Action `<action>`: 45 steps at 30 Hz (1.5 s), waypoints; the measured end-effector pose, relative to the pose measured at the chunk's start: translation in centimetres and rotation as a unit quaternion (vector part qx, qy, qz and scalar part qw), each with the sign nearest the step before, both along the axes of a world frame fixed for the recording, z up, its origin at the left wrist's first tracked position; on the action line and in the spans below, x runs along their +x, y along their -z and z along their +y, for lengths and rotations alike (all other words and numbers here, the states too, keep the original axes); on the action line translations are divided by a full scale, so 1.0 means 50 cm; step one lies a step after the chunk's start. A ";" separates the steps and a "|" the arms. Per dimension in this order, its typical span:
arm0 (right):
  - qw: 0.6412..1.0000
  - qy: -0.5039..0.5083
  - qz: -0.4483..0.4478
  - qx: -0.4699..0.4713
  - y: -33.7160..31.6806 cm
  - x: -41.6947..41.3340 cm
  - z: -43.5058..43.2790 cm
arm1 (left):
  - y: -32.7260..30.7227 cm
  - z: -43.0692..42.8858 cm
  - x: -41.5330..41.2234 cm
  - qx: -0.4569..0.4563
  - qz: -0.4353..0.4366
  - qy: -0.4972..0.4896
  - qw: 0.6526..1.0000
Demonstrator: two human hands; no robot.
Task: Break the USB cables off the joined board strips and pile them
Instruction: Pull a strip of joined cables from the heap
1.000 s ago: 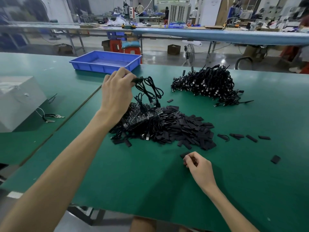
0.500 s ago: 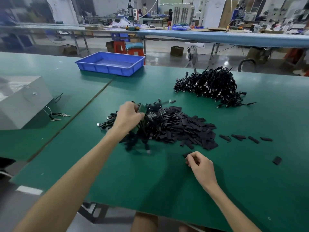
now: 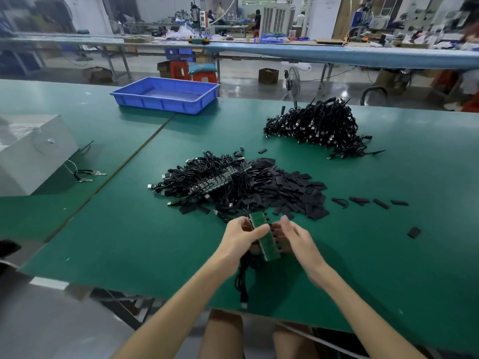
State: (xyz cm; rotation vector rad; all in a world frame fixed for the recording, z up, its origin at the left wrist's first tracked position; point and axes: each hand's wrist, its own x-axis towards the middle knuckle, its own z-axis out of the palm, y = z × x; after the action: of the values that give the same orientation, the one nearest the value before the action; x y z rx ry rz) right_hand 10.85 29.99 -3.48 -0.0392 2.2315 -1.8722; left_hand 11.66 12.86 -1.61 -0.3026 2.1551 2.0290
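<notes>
two hands grip a green board strip near the worktop's front edge

a person holds a narrow green board strip [image 3: 267, 237] just inside the front edge of a green worktop [image 3: 129, 242]. the left hand [image 3: 242, 237] has its fingers wrapped over the strip's left side. the right hand [image 3: 294, 238] is blurred, but its fingers look curled round the right side, where small black plugs sit. black usb cables [image 3: 242, 278] trail from the strip toward the front edge.

to break a cable off cleanly, one hand should probably brace the strip close to the joint while the other bends a single end piece sharply, without twisting the whole strip. the trailing leads could snag at the edge.

a tangled heap of waiting strips [image 3: 207, 177] lies mid-worktop, touching a spread of flat black pieces [image 3: 287, 193]. the finished cable pile [image 3: 313, 125] lies toward the far right, well apart, with bare green between for carrying a freed cable across. a blue tray [image 3: 166, 95] sits at the far edge and a white box [image 3: 31, 151] at the left edge.
</notes>
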 end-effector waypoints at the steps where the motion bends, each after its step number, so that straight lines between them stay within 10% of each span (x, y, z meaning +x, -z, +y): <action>1: 1.000 -0.018 0.004 -0.001 -0.001 0.011 -0.004 | 0.013 0.001 0.010 0.006 0.012 0.001 1.000; 8: 0.996 -0.029 0.060 0.060 0.048 0.058 -0.010 | 0.060 -0.007 0.052 0.068 0.033 -0.004 0.997; 19: 0.982 0.088 0.154 0.065 0.072 0.070 -0.021 | 0.035 -0.017 0.016 -0.160 0.159 0.042 0.973; 29: 0.969 0.158 0.181 0.065 0.074 0.072 -0.012 | 0.065 0.004 0.054 0.043 0.073 -0.032 0.996; 36: 0.972 0.117 0.174 0.109 0.081 0.068 -0.017 | 0.026 -0.043 0.022 -0.195 0.069 0.092 0.974; 45: 0.970 0.113 0.170 0.130 0.089 0.065 -0.019 | 0.040 -0.050 0.027 -0.245 0.086 0.089 0.962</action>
State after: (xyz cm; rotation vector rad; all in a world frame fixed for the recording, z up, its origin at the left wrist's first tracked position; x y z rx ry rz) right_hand 14.11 29.03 -7.94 -0.0697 2.8072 -1.7701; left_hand 12.99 10.34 -3.61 0.0160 2.6638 1.4535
